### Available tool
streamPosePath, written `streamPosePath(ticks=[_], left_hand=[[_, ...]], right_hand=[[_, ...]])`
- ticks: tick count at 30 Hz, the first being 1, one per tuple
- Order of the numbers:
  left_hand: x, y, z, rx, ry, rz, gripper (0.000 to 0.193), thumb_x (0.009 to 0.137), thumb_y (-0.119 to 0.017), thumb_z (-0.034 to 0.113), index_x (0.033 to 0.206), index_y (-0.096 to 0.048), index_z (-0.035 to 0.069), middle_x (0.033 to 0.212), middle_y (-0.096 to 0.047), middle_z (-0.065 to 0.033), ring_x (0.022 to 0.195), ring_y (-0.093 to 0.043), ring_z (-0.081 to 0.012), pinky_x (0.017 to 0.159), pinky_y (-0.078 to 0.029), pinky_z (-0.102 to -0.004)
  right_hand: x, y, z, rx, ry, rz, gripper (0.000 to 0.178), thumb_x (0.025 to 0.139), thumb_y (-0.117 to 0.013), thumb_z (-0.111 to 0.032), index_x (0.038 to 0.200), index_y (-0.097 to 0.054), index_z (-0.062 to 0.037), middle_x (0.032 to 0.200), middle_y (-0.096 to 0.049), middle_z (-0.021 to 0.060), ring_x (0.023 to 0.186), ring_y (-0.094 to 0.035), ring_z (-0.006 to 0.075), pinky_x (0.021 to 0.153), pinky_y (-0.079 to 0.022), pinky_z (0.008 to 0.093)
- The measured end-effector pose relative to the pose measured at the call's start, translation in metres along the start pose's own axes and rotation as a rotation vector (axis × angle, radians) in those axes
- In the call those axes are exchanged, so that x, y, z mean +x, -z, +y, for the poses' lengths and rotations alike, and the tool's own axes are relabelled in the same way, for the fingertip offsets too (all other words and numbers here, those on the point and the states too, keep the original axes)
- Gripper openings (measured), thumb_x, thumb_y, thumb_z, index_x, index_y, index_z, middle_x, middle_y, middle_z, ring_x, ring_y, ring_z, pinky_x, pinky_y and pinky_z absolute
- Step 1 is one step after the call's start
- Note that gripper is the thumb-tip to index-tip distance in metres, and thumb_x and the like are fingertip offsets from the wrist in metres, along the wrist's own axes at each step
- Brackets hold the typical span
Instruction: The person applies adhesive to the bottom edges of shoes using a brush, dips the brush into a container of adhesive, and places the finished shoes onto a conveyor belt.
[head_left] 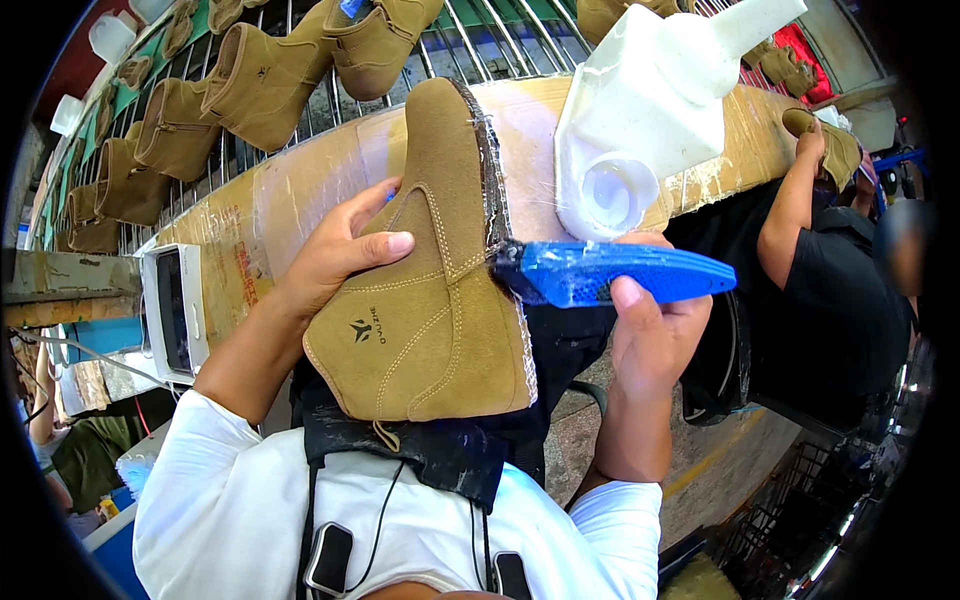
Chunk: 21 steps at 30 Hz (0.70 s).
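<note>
A tan suede ankle boot (400,320) lies on its side before me, toe away from me, its sole edge facing right. My left hand (350,245) grips it at the left, thumb over the upper and fingers hidden behind it. In my right hand (655,325) is a blue-handled brush (625,272), thumb below and fingers behind the handle. Its dark bristles touch the boot's lower edge near the middle, where a rough dark and whitish band runs. Just beyond the brush stands a white plastic container (640,120) with an open round cup (612,195) at its base.
A cardboard-covered ledge (270,215) spans the front of me. Behind it, a metal rack (490,40) carries several similar boots (265,85). A white-framed device (175,310) stands at the left. On the right, a co-worker in black (835,290) holds another tan boot (840,150).
</note>
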<state>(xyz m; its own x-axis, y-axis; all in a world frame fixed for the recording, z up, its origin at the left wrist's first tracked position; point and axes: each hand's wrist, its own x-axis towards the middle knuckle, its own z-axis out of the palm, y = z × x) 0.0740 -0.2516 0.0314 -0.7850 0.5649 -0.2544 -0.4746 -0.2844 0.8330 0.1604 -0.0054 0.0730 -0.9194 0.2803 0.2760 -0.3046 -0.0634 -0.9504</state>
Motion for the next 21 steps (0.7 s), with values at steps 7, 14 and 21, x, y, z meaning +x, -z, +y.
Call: streamPosePath(ticks=[7, 14, 21], left_hand=[[-0.004, 0.009, 0.002, -0.079, -0.016, 0.008, 0.077, 0.079, -0.072, 0.025, 0.139, -0.034, -0.005, 0.123, -0.055, -0.0176, 0.105, -0.061, -0.0211, 0.09, -0.05, -0.031], [-0.01, 0.008, 0.009, -0.185, -0.013, -0.004, 0.064, 0.088, -0.063, 0.024, 0.139, -0.036, -0.004, 0.123, -0.056, -0.0165, 0.105, -0.062, -0.0202, 0.089, -0.052, -0.0308], [-0.02, -0.009, 0.017, -0.383, 0.033, 0.074, 0.049, 0.093, -0.057, 0.023, 0.134, -0.044, -0.002, 0.121, -0.06, -0.0154, 0.106, -0.063, -0.0223, 0.091, -0.052, -0.0335]], right_hand=[[-0.012, 0.003, -0.016, -0.127, 0.089, -0.082, 0.025, 0.072, -0.074, -0.017, 0.084, -0.066, 0.0038, 0.083, -0.062, 0.0122, 0.071, -0.055, 0.0172, 0.067, -0.041, 0.0296], [-0.03, 0.004, -0.043, -0.378, 0.284, -0.106, 0.028, 0.072, -0.077, -0.024, 0.086, -0.069, -0.0018, 0.077, -0.065, 0.0096, 0.065, -0.057, 0.0202, 0.063, -0.043, 0.0319], [-0.033, -0.001, -0.057, -0.618, 0.512, -0.073, 0.028, 0.07, -0.077, -0.03, 0.088, -0.07, -0.0093, 0.073, -0.061, 0.0031, 0.065, -0.058, 0.0158, 0.058, -0.044, 0.0268]])
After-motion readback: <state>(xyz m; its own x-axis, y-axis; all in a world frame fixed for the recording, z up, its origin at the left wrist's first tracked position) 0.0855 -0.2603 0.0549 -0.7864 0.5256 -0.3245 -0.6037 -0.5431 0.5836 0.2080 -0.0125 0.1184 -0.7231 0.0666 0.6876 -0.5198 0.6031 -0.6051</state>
